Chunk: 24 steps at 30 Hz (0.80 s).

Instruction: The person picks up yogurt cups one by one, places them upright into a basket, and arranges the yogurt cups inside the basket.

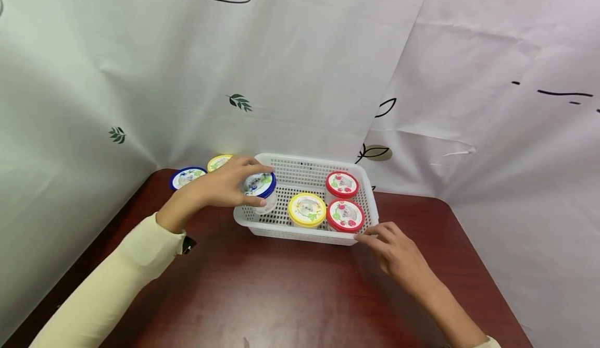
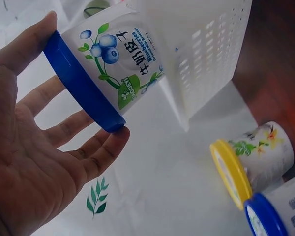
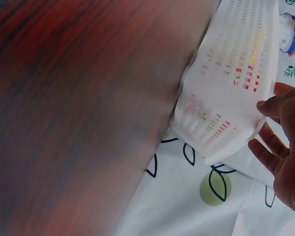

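My left hand (image 1: 224, 185) grips a blueberry-printed plastic cup (image 2: 119, 61) by its blue lid, thumb on one side and fingers on the other. In the head view that cup is over the left end of a white perforated basket (image 1: 300, 233). The left wrist view has the basket's rim hiding the cup's lower end. At the basket's front right corner, my right hand (image 1: 398, 257) holds the rim with thumb and fingertips. Inside the basket stand a yellow-lidded cup (image 1: 307, 210) and two red-lidded cups, one in front (image 1: 345, 215) and one behind (image 1: 342, 184).
Left of the basket, another blue-lidded cup (image 1: 187, 176) and a yellow-lidded cup (image 1: 218, 162) stand on the dark red table (image 1: 281, 290), partly behind my left hand. White printed sheeting (image 1: 319, 77) rises right behind the basket and along both sides.
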### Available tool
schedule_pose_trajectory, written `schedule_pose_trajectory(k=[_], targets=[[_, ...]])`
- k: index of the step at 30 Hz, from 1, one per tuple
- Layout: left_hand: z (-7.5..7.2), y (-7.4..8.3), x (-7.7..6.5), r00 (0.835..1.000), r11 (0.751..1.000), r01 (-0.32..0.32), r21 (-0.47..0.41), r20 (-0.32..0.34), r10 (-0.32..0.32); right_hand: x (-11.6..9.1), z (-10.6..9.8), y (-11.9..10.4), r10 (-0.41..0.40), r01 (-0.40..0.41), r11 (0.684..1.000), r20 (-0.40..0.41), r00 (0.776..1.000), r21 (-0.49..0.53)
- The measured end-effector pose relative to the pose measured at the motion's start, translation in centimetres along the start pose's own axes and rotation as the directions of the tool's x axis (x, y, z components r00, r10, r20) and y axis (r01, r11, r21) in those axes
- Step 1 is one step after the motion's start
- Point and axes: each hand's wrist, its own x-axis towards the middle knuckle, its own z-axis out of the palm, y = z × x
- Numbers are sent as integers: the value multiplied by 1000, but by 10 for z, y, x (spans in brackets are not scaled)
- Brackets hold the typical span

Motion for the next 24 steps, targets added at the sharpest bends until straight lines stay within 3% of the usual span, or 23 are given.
schedule_pose_trajectory(k=[14,24], targets=[[24,6,7,996,996,41,82,73,-47,-1,1,0,19,-19,1000,21,1000,-7],[36,6,12,994,993,27,112,101,-39,-4,2,-1,21,-20,1000,5,1000,-12]])
